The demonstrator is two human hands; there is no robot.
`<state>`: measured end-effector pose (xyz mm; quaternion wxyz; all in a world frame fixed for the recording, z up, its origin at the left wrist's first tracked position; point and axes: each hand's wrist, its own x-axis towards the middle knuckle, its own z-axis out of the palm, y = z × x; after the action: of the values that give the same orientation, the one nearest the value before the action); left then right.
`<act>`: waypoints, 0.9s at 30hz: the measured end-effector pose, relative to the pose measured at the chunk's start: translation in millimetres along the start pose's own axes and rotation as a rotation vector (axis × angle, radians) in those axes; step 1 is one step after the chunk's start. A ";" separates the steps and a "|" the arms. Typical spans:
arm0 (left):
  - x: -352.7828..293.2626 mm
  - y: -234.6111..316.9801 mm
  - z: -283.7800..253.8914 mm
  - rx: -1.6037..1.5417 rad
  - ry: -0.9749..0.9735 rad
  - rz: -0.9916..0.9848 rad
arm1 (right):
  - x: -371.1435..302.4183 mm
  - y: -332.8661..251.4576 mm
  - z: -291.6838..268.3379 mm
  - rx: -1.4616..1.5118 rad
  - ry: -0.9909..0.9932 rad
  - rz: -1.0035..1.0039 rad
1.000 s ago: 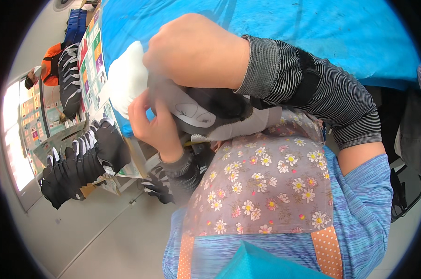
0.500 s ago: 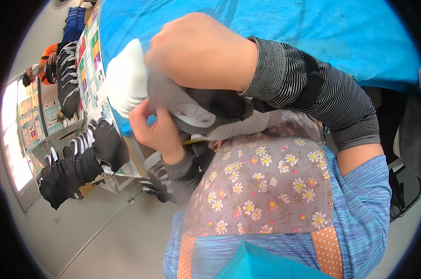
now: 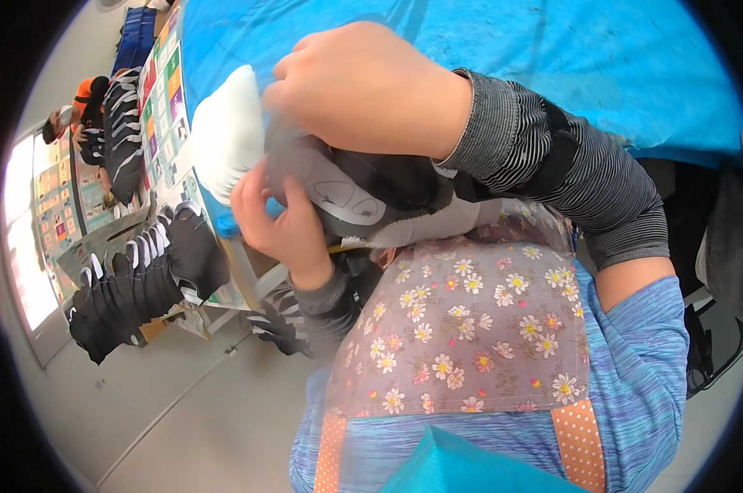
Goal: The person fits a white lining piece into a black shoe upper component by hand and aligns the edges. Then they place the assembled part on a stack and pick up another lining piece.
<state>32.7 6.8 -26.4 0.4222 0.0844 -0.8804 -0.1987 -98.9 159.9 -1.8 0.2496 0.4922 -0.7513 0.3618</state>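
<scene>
In front of my chest is a black and grey fabric piece [image 3: 338, 191], like a shoe upper, with a pale oval patch marked with drawn outlines. My left hand [image 3: 279, 226] pinches its left edge between thumb and fingers. Over its upper part my right hand [image 3: 367, 92] is curled closed, knuckles up. Its fingertips are hidden behind the hand and blurred, so what they grip does not show. A stack of white pads [image 3: 223, 135] lies just left of both hands on the blue table cover [image 3: 503, 41].
Black pieces with white edges [image 3: 149, 259] stand in a row at left, with another row [image 3: 123, 140] farther back. Beyond, a person in orange [image 3: 88, 94] handles something dark. A printed sheet [image 3: 159, 107] covers the table's left end. A black chair frame [image 3: 716, 337] stands at right.
My right hand has moved slightly right, its fingers shifting. My left hand's fingers have closed in nearer the dark fabric. The person in orange has changed posture.
</scene>
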 end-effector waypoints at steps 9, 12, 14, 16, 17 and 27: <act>33.6 21.1 2.8 0.008 -0.174 0.034 | -2.5 6.8 -10.4 0.019 0.044 -0.036; 36.5 26.8 4.8 -0.046 -0.191 0.051 | -1.9 10.2 -10.3 -0.054 0.078 -0.037; 37.2 32.0 5.4 -0.044 -0.172 0.024 | -0.4 7.5 -14.7 -0.025 -0.028 0.037; 39.5 35.4 5.7 -0.037 -0.173 0.031 | 2.1 10.3 -21.5 0.050 0.006 0.038; 40.6 36.8 5.7 -0.029 -0.174 0.036 | 2.3 11.8 -23.9 0.127 0.040 0.038; 58.7 54.6 11.0 -0.013 -0.249 -0.003 | -13.6 30.9 -42.2 0.304 0.110 0.148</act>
<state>-11.7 40.8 32.0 0.3100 0.0579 -0.9245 -0.2142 -121.2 208.7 4.9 0.1857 0.4469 -0.7075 0.5151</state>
